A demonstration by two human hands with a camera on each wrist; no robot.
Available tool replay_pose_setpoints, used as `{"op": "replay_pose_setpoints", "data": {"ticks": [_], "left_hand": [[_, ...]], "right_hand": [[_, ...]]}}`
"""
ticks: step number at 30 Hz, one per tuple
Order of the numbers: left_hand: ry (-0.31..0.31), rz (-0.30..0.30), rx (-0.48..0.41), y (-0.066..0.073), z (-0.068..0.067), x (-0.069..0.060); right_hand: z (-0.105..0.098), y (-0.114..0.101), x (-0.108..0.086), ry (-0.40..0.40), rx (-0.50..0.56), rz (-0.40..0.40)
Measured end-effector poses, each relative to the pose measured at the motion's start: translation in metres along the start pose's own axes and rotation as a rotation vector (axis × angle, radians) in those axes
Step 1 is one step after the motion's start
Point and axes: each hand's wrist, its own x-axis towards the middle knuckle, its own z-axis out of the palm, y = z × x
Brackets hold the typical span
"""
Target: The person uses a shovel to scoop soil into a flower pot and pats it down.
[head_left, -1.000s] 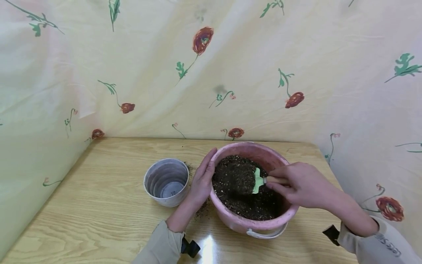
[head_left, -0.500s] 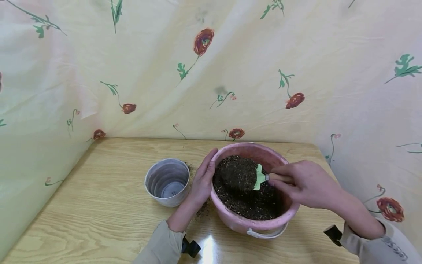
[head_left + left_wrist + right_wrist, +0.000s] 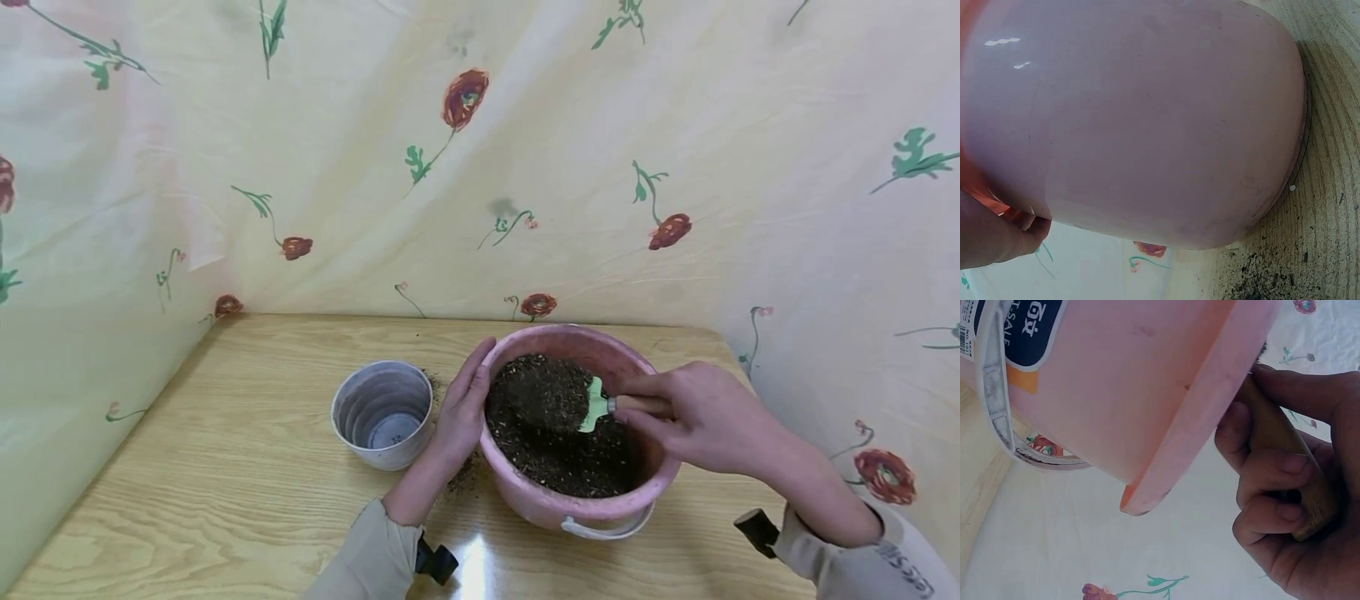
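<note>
A pink bucket [image 3: 517,492] of dark potting soil [image 3: 555,467] stands on the table. My left hand [image 3: 459,412] holds its left rim; the left wrist view shows fingertips against the outer wall. In my right hand [image 3: 701,414] is a small garden trowel [image 3: 596,406] with a green blade and wooden handle. Its blade lies inside the bucket beneath a heap of soil, mostly hidden. The right wrist view shows curled fingers around the wooden handle [image 3: 1282,437]. Left of the bucket, apart from it, stands a grey-white plastic pot [image 3: 382,454] with only its bare inside showing.
Soil crumbs [image 3: 463,479] lie on the wooden table [image 3: 225,467] between pot and bucket. The bucket's white handle [image 3: 607,531] hangs down at the front. Flower-printed cloth [image 3: 337,167] closes off the back and both sides.
The trowel has shifted slightly to the right and up, with the soil heaped on it showing more plainly. The left hand, bucket and pot stay as they were.
</note>
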Motion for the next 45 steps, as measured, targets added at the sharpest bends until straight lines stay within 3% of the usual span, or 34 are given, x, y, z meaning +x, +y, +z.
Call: {"op": "replay_pose_setpoints", "data": {"ticks": [4,13,19,40,45], "left_hand": [[0.018,-0.009,0.013,0.0,0.002,0.0],[0.12,0.016,0.013,0.0,0.009,0.0],[0.142,0.039,0.037,-0.001,0.015,0.001],[0.209,0.018,0.008,-0.001,0.034,-0.003],[0.231,0.037,0.011,-0.001,0.039,-0.004]], "right_hand": [[-0.001,-0.001,0.001,-0.045,-0.036,0.04],[0.0,0.001,0.002,-0.067,-0.055,0.069],[-0.001,0.001,0.002,-0.083,-0.061,0.102],[0.001,0.003,0.001,-0.077,-0.048,0.123],[0.002,0.004,-0.001,-0.047,-0.027,0.115]]}}
